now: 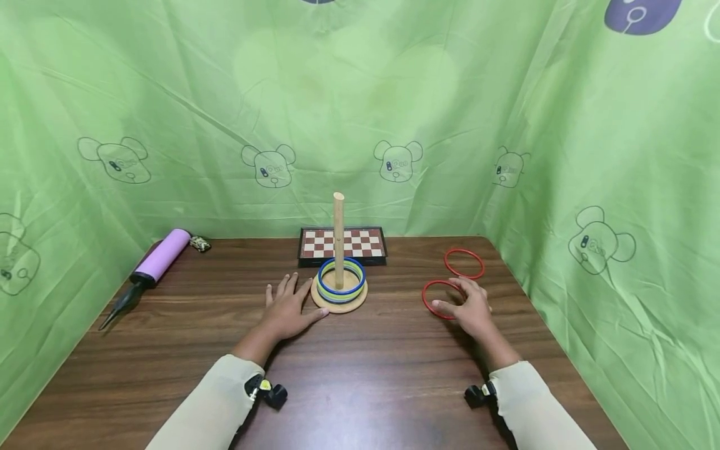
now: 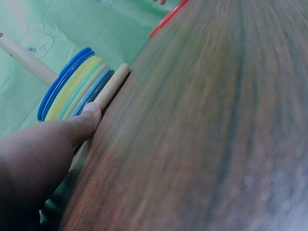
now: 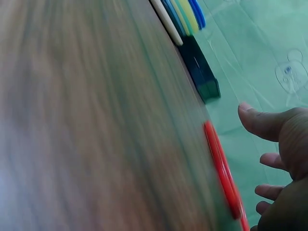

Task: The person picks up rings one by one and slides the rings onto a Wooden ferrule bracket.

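A wooden ring-toss stand [image 1: 339, 234] is upright on the table, with a stack of rings around its post: a blue ring [image 2: 67, 77] on top, yellow, green and bluish ones below. My left hand [image 1: 285, 314] lies spread beside the stand, its thumb [image 2: 89, 115] touching the edge of the round base [image 2: 114, 89]. Over the nearer red ring [image 1: 425, 303] hovers my right hand [image 1: 472, 309], thumb and fingers apart, with nothing held. In the right wrist view, a gap shows between that hand and the red rings [image 3: 221, 168]. Another red ring [image 1: 482, 269] lies just behind.
Behind the stand lies a checkered game board [image 1: 368, 244] with a dark frame. A purple hand pump [image 1: 163, 255] with a black nozzle rests at the left, a small patterned object [image 1: 200, 244] near its end. Green cloth [image 1: 337, 112] walls the table's back and sides.
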Demonstrator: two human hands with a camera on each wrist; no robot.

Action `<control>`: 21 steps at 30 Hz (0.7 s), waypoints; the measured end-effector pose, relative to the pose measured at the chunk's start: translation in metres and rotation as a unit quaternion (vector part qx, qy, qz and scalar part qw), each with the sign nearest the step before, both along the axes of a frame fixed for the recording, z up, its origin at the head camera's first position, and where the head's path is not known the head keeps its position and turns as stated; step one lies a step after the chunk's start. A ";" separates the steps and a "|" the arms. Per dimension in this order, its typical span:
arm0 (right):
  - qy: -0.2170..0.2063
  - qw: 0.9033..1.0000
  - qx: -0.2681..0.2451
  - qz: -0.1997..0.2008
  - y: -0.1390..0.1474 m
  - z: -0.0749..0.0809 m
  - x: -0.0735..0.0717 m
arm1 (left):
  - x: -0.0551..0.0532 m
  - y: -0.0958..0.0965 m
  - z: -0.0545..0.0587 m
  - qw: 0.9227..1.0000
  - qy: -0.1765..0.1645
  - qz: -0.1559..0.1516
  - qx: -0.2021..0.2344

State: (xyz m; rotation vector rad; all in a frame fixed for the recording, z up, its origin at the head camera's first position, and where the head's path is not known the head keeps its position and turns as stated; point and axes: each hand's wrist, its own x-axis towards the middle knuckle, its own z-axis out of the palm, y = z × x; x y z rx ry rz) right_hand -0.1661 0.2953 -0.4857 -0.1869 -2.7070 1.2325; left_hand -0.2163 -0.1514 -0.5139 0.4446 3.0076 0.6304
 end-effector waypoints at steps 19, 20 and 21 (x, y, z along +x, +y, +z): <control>-0.026 0.997 0.055 0.047 0.023 -0.016 0.001 | 0.000 0.001 0.000 1.000 -0.001 0.004 -0.002; -0.025 0.997 0.057 0.049 0.024 -0.017 0.001 | 0.000 0.001 0.000 1.000 -0.001 0.004 -0.003; -0.024 0.997 0.058 0.052 0.024 -0.017 0.001 | 0.000 0.002 0.000 1.000 -0.002 0.003 -0.003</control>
